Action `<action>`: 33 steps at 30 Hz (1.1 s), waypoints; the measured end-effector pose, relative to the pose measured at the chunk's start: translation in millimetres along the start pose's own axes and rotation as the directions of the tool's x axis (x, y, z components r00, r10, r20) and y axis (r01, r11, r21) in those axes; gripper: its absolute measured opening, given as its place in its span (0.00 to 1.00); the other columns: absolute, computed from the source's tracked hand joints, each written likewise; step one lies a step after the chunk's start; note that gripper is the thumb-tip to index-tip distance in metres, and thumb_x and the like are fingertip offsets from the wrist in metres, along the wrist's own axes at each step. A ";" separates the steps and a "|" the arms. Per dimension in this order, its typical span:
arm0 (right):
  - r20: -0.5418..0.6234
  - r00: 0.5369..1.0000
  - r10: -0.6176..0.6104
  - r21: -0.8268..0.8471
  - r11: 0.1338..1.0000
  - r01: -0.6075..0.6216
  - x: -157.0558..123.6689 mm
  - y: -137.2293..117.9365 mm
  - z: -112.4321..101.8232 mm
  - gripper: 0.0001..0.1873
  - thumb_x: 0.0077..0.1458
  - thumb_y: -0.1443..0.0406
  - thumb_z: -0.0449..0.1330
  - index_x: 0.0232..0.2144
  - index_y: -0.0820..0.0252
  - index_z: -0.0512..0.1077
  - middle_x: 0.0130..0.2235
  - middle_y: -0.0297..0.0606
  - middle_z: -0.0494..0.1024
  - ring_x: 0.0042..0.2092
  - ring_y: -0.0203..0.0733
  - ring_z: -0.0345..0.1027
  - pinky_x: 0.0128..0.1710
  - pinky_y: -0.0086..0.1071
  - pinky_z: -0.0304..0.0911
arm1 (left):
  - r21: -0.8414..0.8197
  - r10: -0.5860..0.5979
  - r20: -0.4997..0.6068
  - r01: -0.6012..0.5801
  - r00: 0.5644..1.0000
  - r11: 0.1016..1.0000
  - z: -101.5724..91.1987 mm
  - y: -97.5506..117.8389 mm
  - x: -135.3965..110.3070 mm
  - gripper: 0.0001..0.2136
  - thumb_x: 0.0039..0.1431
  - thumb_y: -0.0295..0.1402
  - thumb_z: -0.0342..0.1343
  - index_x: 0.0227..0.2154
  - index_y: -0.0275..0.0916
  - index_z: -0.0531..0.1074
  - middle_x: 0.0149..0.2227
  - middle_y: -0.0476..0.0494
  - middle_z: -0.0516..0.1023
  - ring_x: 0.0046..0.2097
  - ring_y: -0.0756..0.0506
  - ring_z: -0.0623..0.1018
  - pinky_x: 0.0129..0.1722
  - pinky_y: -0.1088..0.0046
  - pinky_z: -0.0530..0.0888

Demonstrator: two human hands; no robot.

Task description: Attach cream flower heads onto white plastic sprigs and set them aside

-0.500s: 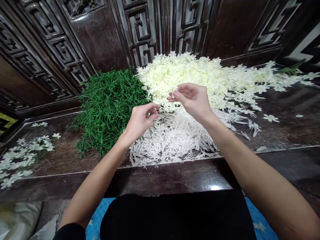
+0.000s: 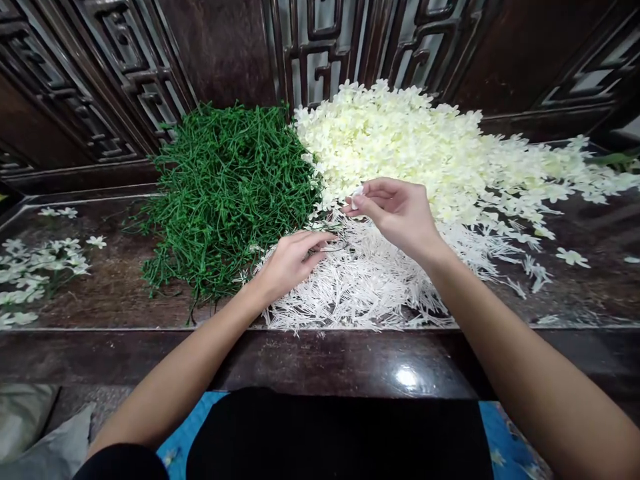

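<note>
Dark carved panels back the counter (image 2: 125, 300), where my right hand (image 2: 400, 217) pinches a petal (image 2: 356, 197) over the blossoms (image 2: 425, 147); I'd steady my left hand (image 2: 293, 260), fingers narrowed on a pin (image 2: 334, 247), picking one only.
</note>
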State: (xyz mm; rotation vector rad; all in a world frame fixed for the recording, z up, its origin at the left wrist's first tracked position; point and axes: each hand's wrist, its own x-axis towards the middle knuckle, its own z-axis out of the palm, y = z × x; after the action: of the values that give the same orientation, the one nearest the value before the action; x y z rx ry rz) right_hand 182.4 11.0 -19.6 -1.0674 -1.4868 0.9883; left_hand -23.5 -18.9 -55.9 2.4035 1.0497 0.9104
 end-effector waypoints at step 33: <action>0.189 0.975 -0.120 -0.004 0.992 0.123 -11.6 7.3 17.1 0.02 0.54 0.67 0.65 0.31 0.59 0.74 0.31 0.37 0.79 0.36 0.42 0.78 0.44 0.42 0.76 | -0.172 -0.210 -0.408 0.152 0.889 0.973 1.8 9.8 0.5 0.05 0.61 0.28 0.55 0.33 0.37 0.76 0.34 0.44 0.75 0.34 0.50 0.74 0.30 0.75 0.71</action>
State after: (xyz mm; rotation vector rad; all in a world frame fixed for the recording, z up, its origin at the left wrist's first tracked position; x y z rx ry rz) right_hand 167.5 0.8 -32.1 -0.9018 -1.6957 1.0147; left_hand -16.9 -25.1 -51.6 1.9981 1.2903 1.4254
